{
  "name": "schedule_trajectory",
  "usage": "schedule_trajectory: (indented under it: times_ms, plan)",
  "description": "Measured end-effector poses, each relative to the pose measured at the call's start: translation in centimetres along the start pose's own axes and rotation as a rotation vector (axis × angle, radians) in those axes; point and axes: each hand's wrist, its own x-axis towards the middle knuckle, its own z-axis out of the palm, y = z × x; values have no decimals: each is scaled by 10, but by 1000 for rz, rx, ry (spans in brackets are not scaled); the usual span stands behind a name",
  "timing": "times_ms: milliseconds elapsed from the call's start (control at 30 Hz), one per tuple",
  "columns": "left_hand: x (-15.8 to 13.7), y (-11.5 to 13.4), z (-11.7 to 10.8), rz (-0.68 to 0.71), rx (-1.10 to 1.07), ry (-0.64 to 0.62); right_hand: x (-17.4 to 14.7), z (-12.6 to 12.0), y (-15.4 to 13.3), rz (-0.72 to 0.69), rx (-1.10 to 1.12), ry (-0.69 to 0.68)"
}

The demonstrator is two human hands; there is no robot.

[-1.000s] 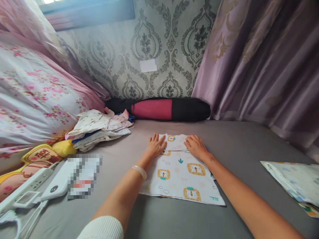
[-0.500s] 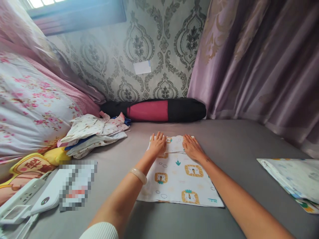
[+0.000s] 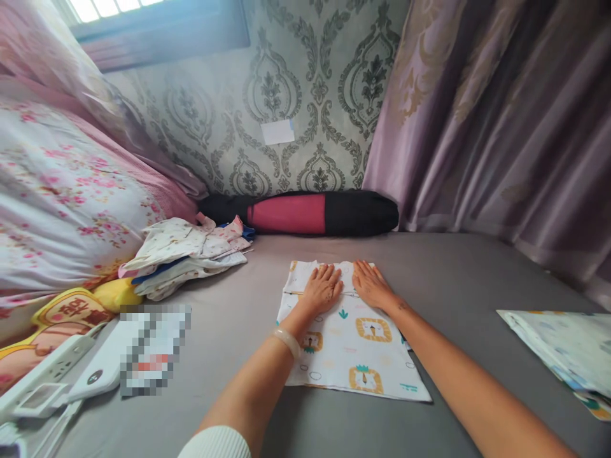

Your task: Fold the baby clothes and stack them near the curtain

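Lying flat on the grey bed, a folded white cloth printed with yellow lion faces occupies the middle of the view, its far end turned over into a narrow fold. Both hands rest palm-down on that far end, side by side and nearly touching. The left hand has its fingers extended and slightly spread, pressing the cloth against the bed; a pale bangle circles the wrist behind it. The right hand likewise lies flat, fingers stretched forward and lightly apart, holding nothing.

To the left of the cloth, well apart, a loose pile of small garments sits on the bed against a pink floral quilt. Nearer the viewer on that side lie a yellow cushion, a white power strip and a white device. At the head of the bed, against the patterned wallpaper, a black and red bolster lies lengthwise. A purple curtain hangs along the right. Another folded printed cloth lies at the right edge of the bed.
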Motion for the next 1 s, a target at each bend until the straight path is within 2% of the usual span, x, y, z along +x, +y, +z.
schedule_trajectory:
  times_ms: [167,400,500,633,733,833,1000]
  plan:
    - [-8,-4,-7,-63,-8,34,0,0,0,-5,5,11]
    - [-27,-40,-19,-210,47,13,-2,-5,-4,14,22,-18]
    - [-30,-46,-18,-224,42,8,-1,-9,-4,19,25,-50]
    - [-30,-45,-15,-212,32,68,0,-19,-7,40,31,-97]
    - [-31,-43,-16,-194,45,123,-1,-27,-21,54,18,-18]
    - [-33,-43,-17,-147,48,131,-3,-30,-47,17,13,84]
    - [-32,-45,-19,-97,22,49,-8,-22,-85,-42,50,74]
